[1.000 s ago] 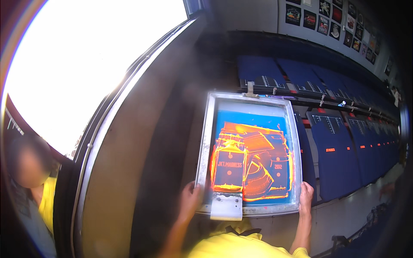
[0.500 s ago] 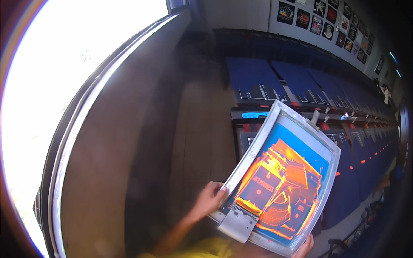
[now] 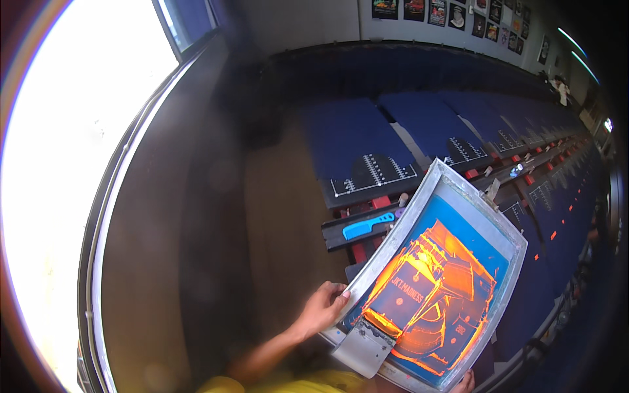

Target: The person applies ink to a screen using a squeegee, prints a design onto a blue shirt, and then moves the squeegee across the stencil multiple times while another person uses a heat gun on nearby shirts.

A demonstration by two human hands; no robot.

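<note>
Right hand (image 3: 466, 382): only the fingertips show at the bottom edge, at the frame's near corner; whether they grip it cannot be told.
Yellow sleeve (image 3: 295, 383): cut off by the lower rim, blurred.
Left hand (image 3: 322, 308): fingers curled and pressed together around the near left edge of the frame, thumb on top.
Squeegee (image 3: 364, 345): grey metal blade lying on the near end of the mesh; its handle is hard to make out.
Screen-printing frame (image 3: 400, 242): tilted, lifted at an angle over the dark blue platens; aluminium rim, blue mesh, orange ink over a dark design.
Blue comb (image 3: 368, 226): lies on a dark rail just beyond the frame.
Platens (image 3: 367, 150): a row running away to the right, white registration marks on the near ones.
Posters (image 3: 452, 13): too small to read.
</note>
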